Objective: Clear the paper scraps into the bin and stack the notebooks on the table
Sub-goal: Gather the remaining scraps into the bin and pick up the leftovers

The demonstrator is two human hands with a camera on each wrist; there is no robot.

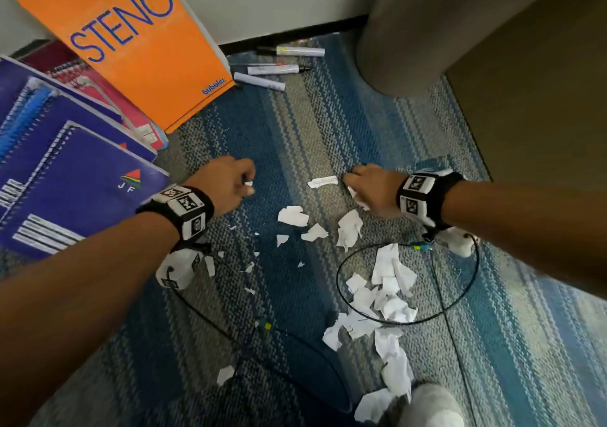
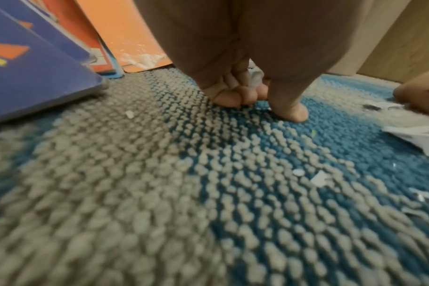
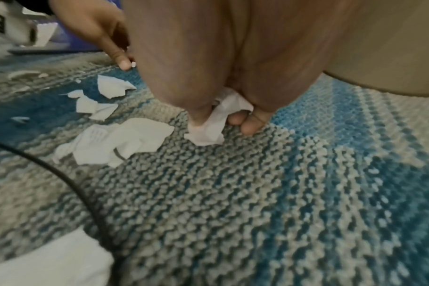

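Observation:
Several white paper scraps (image 1: 389, 295) lie scattered on the blue and grey carpet. My left hand (image 1: 230, 183) is curled low over the carpet and holds small scraps (image 2: 255, 78) in its fist. My right hand (image 1: 364, 188) grips a crumpled white scrap (image 3: 214, 122) beside a loose strip (image 1: 322, 182). An orange STENO notebook (image 1: 131, 42) leans against the wall at upper left. Purple spiral notebooks (image 1: 65, 164) and a red one (image 1: 98, 85) lie next to it. The grey bin (image 1: 420, 32) stands at upper right, with paper showing at its rim.
Three markers (image 1: 279, 65) lie by the wall between the orange notebook and the bin. A tan cabinet side (image 1: 542, 104) rises on the right. Thin black cables (image 1: 407, 282) loop over the scraps. A grey shoe tip (image 1: 433, 403) shows at the bottom.

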